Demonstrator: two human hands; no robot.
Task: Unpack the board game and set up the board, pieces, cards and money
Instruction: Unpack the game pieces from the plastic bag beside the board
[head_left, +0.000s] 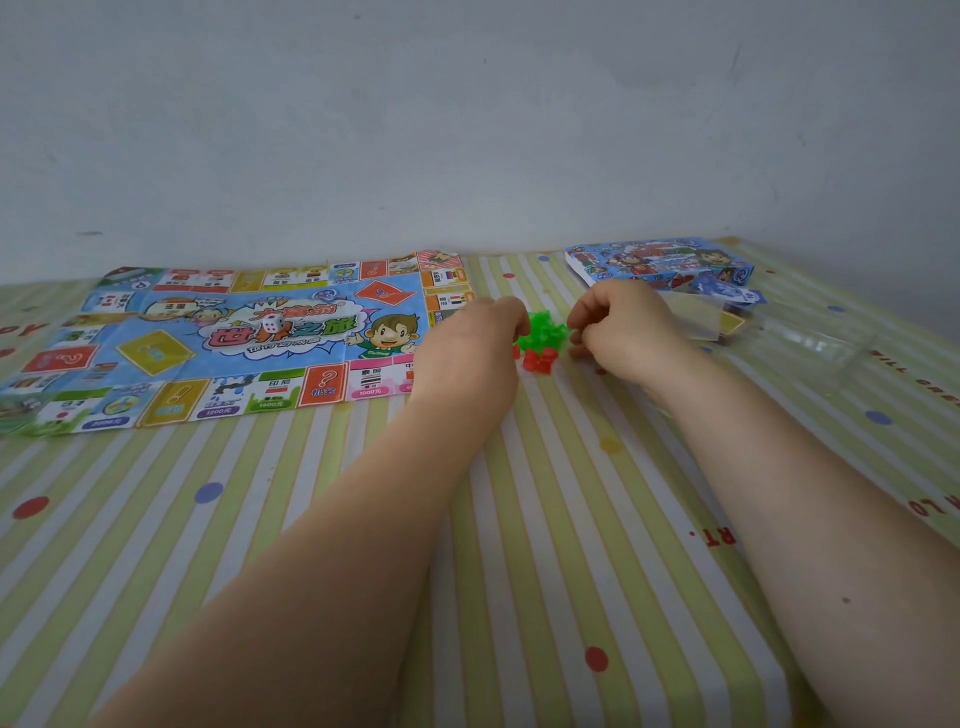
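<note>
Green pieces (543, 327) piled on tabletop (519, 519) directly between both hands, red pieces (537, 360) just nearer. Left hand (475, 340), right hand (621, 325): fingers curled, pinching at pile's opposite edges. Hands equally near. Board (223, 338) unfolded leftward.

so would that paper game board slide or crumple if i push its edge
The game board looks like thin creased paper, so it would probably buckle rather than slide flat. It seems light; the die on it would likely roll off if lifted.

left hand (475, 340), right hand (621, 325), fingers curled
</note>
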